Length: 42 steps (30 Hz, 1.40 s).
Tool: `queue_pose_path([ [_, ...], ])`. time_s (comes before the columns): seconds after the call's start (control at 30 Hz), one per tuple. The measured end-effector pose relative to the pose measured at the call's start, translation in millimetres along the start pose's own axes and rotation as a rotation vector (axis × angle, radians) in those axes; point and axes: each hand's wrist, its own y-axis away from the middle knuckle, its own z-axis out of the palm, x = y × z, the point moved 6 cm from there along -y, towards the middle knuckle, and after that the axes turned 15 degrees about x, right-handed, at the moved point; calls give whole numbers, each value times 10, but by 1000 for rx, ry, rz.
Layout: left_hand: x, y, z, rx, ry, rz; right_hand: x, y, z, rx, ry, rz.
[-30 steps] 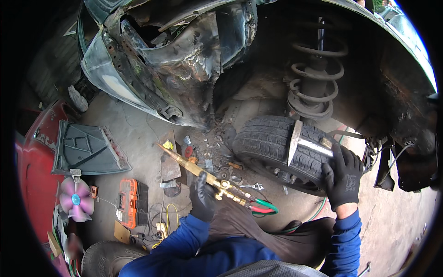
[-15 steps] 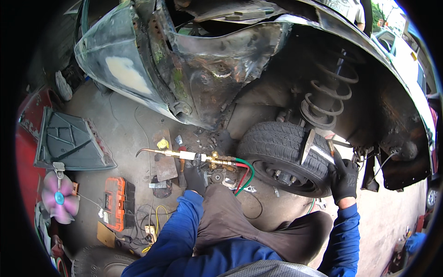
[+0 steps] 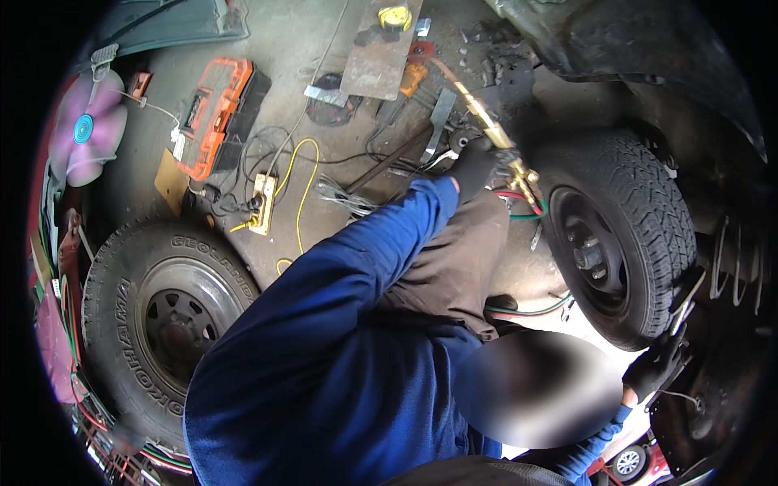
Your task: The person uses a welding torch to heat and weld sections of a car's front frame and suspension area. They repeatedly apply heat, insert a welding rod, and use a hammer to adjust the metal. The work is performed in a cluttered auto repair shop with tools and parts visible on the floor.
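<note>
My left hand (image 3: 484, 166), in a black glove, is closed round a brass gas torch (image 3: 496, 131). The torch's long bent tip points up and left, and red and green hoses (image 3: 527, 212) leave its lower end beside my knee. Over on the right, my black-gloved right hand (image 3: 658, 364) is closed on a slim, hammer-like metal tool (image 3: 683, 314) with a pale handle; its exact kind is hard to make out. This tool is at the tread side of the mounted car wheel (image 3: 596, 247). A blurred oval hides part of the space before my right forearm.
A coil spring (image 3: 736, 263) and dark bodywork (image 3: 640, 36) edge the right side. On the floor lie an orange and black toolbox (image 3: 217, 117), a power strip (image 3: 262, 204), a metal plate (image 3: 379, 57) and a yellow tape measure (image 3: 395, 18). A spare wheel (image 3: 174, 316) and spinning fan (image 3: 83, 130) stand left.
The view has swung to the right and down, so the scene appears turned. The torch now points up-left instead of left. Both hands keep hold of their tools.
</note>
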Motion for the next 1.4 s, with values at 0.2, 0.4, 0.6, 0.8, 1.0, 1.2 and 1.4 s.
queue_pose_path([
  [0.2,-649,-356,288,-147,-272,-145,150,66,48,-63,97,3],
  [0.4,-1226,-840,203,-110,-353,-400,245,152,94,-87,-193,332],
  [0.6,-1411,-884,64,82,-438,-531,308,185,106,-84,-330,612],
  [0.8,-1234,-909,-631,-42,-874,135,274,199,71,-104,-101,332],
  [1.0,-482,-321,-2682,664,-1490,555,296,233,80,-14,-296,472],
  [1.2,-561,-205,-3640,618,-1741,185,0,118,33,18,-127,326],
  [1.4,-768,-329,-3637,312,-1860,341,-212,6,-53,41,-14,207],
])
